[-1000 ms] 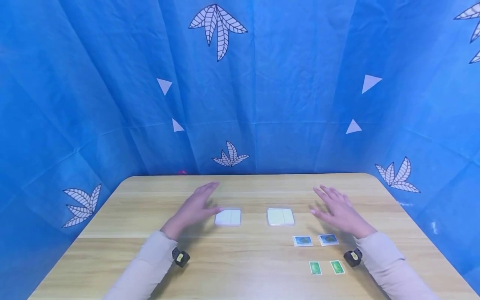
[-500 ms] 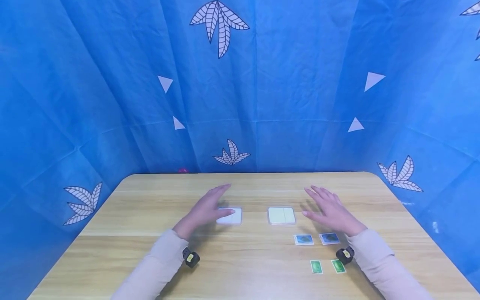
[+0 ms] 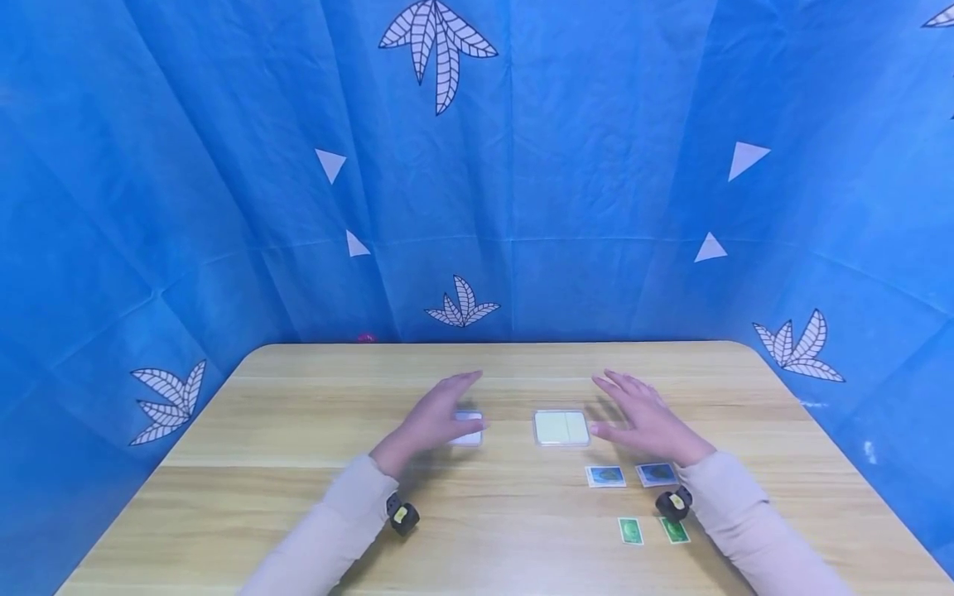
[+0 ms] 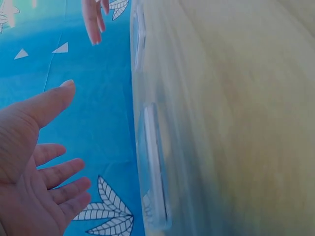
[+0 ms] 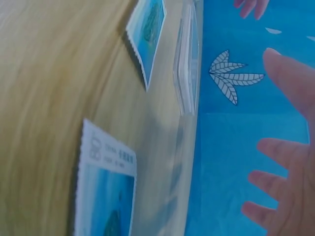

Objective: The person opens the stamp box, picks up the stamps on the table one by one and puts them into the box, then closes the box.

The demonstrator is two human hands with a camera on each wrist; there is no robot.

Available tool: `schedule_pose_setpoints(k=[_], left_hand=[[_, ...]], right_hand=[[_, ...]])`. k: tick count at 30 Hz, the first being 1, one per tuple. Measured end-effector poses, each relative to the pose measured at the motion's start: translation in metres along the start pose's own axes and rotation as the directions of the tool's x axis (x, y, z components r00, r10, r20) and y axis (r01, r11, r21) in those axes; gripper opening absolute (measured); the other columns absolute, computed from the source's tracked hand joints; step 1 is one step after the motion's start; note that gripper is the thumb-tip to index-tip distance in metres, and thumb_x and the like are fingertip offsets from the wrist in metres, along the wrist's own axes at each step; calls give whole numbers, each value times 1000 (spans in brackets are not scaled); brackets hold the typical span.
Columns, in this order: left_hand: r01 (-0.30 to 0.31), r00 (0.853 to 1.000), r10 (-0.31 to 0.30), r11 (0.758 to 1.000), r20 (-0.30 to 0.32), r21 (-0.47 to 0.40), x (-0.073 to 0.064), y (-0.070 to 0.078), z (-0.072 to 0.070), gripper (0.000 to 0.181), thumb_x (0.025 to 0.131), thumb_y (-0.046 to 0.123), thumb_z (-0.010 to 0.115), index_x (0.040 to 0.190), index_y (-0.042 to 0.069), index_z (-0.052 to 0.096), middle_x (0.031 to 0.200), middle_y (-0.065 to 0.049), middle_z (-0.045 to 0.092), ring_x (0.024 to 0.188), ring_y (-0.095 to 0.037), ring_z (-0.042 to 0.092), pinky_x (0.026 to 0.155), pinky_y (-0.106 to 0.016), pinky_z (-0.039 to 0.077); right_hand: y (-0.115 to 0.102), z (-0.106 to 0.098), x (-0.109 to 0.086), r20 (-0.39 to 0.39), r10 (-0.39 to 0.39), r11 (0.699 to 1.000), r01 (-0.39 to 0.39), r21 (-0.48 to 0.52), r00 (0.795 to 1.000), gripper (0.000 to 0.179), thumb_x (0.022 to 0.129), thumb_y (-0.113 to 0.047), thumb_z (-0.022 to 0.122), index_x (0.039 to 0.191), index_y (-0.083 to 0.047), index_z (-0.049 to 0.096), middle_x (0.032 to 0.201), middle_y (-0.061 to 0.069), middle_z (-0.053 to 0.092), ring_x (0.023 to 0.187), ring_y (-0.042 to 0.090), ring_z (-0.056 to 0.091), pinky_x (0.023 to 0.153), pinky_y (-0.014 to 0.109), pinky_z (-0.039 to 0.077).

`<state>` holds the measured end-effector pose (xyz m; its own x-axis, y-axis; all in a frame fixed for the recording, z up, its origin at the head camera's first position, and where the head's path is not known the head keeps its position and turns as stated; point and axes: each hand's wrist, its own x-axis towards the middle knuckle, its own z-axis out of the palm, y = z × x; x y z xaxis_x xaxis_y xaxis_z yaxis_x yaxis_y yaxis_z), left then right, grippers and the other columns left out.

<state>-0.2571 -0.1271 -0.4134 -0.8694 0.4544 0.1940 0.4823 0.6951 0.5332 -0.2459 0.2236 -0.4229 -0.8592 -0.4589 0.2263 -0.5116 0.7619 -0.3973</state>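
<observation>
My left hand (image 3: 431, 424) hovers above the table with fingers extended and thumb apart, overlapping the left flat clear case (image 3: 468, 439) in the head view. Its palm (image 4: 22, 196) holds nothing in the left wrist view. My right hand (image 3: 650, 420), also held up with spread fingers, has its thumb tip beside the right clear case (image 3: 561, 428). White, flat contents show inside both cases. Two blue postage stamps (image 3: 606, 477) lie below the right hand; one bears the number 80 in the right wrist view. Nearer the front are two green stamps (image 3: 630, 531), one partly covered by the right wrist camera.
The wooden table (image 3: 522, 530) has rounded far corners. Behind it and along both sides hangs a blue curtain (image 3: 574, 182) printed with white leaves and triangles. A black camera (image 3: 403, 517) is strapped to the left wrist, another (image 3: 674, 503) to the right.
Both hands have moved inward, the left to the right and the right to the left. More of the left case is now covered by the left hand. The stamps and cases stay put.
</observation>
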Motion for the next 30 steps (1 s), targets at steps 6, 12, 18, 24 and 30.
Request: schedule_pose_setpoints(k=[6,12,18,24,30], left_hand=[[13,999,-12,999,31,-30,3,5,11,79,82,36,72,146,10,34,148,-12,37,136,-29,33,113,-45,28],[10,999,-6,996,42,-92,7,11,20,80,81,37,71,146,8,34,148,-12,36,136,-30,32,112,-47,28],[37,997,-28,988,66,-151,8,16,29,79,80,36,73,145,9,35,147,-10,37,132,-29,39,110,-45,32],[59,995,-41,975,86,-212,10,22,36,77,81,35,72,144,11,37,147,-8,39,133,-27,38,110,-44,32],[86,991,-54,959,120,-272,13,28,44,76,80,35,73,144,12,38,147,-6,39,132,-25,39,110,-43,33]], right_hand=[[-2,3,2,-3,-1,1000,1,13,1000,77,85,-45,64,144,-5,35,149,23,27,132,51,25,104,70,19],[-5,6,4,13,-3,999,3,42,1000,79,84,-46,65,144,-5,35,149,23,28,132,49,26,103,70,24],[-7,11,8,57,-17,992,10,125,998,81,83,-48,65,145,-5,34,150,23,27,134,46,24,102,69,25],[-6,14,11,95,1,983,-19,184,996,83,83,-49,65,146,-6,31,151,23,25,136,45,21,104,68,23],[-7,17,13,111,-8,972,-19,234,994,84,81,-45,68,144,-3,33,149,24,27,134,47,23,104,69,23]])
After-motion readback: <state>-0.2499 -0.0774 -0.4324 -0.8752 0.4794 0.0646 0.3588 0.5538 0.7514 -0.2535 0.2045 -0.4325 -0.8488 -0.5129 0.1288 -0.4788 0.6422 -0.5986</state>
